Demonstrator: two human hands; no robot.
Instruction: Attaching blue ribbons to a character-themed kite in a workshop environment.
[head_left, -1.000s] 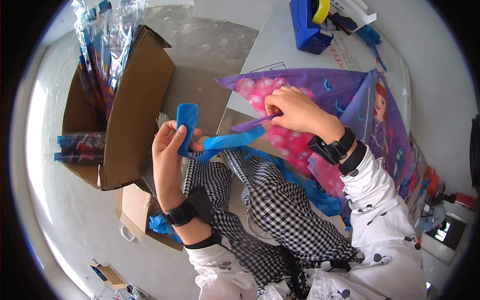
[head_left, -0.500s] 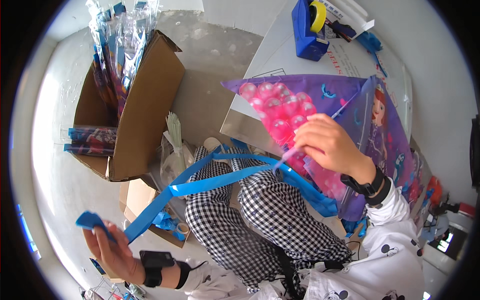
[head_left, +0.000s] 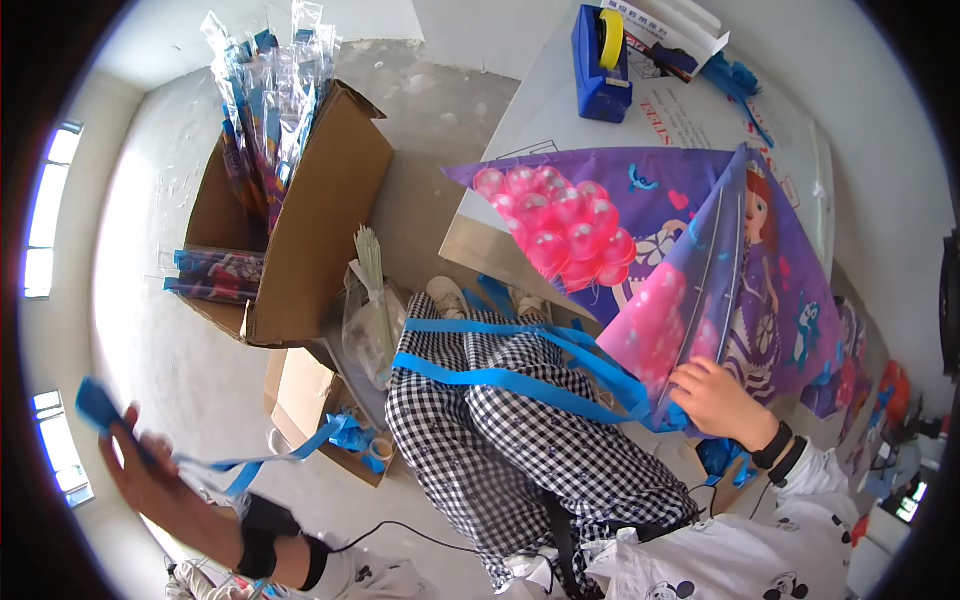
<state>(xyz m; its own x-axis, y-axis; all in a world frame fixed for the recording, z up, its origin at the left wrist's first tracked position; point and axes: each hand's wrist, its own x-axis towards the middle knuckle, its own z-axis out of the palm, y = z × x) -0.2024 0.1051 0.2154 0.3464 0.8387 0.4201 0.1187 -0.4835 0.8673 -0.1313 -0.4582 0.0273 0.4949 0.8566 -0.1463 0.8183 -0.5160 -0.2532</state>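
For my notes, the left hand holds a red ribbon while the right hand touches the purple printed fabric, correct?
No: the ribbon in the left hand is blue, as the head view shows; the right hand touches the purple printed fabric.

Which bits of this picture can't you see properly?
All in the head view:
Left hand: fingers blurred around the blue ribbon bundle.
Purple printed fabric: part of its picture hidden under its own folded flap.
Big cardboard box: bottom hidden by its near wall.
Left sleeve: cut off by the lower edge.
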